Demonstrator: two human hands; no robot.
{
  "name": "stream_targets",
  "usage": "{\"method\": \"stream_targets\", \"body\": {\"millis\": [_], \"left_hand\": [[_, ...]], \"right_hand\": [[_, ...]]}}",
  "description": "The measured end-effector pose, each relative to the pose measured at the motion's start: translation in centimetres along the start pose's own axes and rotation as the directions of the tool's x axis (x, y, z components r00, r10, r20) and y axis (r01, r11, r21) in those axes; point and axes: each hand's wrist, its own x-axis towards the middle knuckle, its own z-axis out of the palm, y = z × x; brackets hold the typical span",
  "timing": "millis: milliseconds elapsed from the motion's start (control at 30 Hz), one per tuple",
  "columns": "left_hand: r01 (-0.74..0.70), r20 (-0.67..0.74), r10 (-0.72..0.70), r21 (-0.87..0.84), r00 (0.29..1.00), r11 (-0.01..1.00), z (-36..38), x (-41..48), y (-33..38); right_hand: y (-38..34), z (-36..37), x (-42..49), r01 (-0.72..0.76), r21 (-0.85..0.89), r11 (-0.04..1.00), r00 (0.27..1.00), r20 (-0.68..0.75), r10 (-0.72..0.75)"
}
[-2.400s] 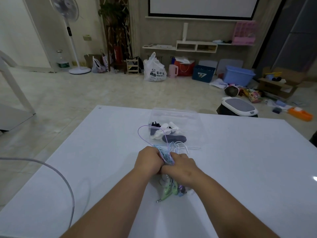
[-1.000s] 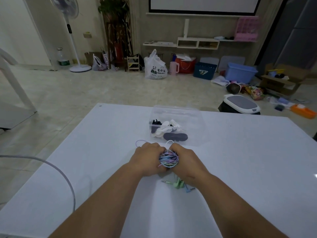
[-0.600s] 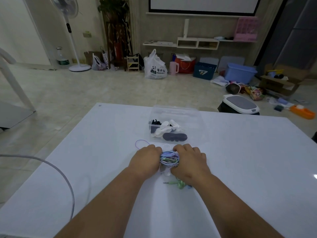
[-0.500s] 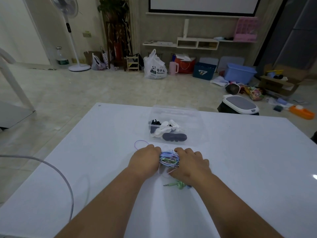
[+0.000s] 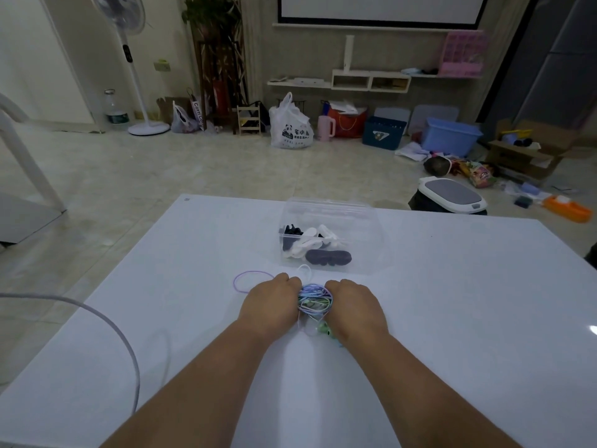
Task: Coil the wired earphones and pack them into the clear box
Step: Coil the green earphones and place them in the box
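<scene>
Table [image 5: 452,302]: white, seen from the head camera; room clutter lies far beyond both hands.
Earphones [image 5: 314,299]: one bundle of pastel cords on the table, squeezed between two hands.
Left hand [image 5: 269,305]: fingers curled onto the bundle's left side, gripping it.
Right hand [image 5: 353,308]: curled likewise on the bundle's right side.
Clear box [image 5: 329,208]: one, just ahead of the knuckles, holding dark and white items.
Strays: one purple loop [image 5: 248,279] outside the left hand, one white loop [image 5: 304,270] ahead of the fingers.
Risk: the springy cords may uncoil if the grip eases, and the stray loops could snag the box rim.

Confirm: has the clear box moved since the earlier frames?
No. The clear box holds the same spot against the far-left corner of the white table.
</scene>
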Motion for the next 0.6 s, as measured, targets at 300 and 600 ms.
{"method": "stream_targets", "body": {"millis": [300, 600], "left_hand": [[0.004, -0.115, -0.024, -0.172, 0.993, 0.985, -3.0, 0.9, 1.2], [0.011, -0.192, -0.051, -0.204, 0.980, 0.979, -9.2, 3.3, 2.6]], "right_hand": [[-0.4, -3.6, 0.2, -0.029, 0.247, 0.968, 0.993, -0.100, 0.055], [-0.7, -8.9, 1.9, 0.001, 0.262, 0.965, 0.975, -0.216, 0.058]]}}
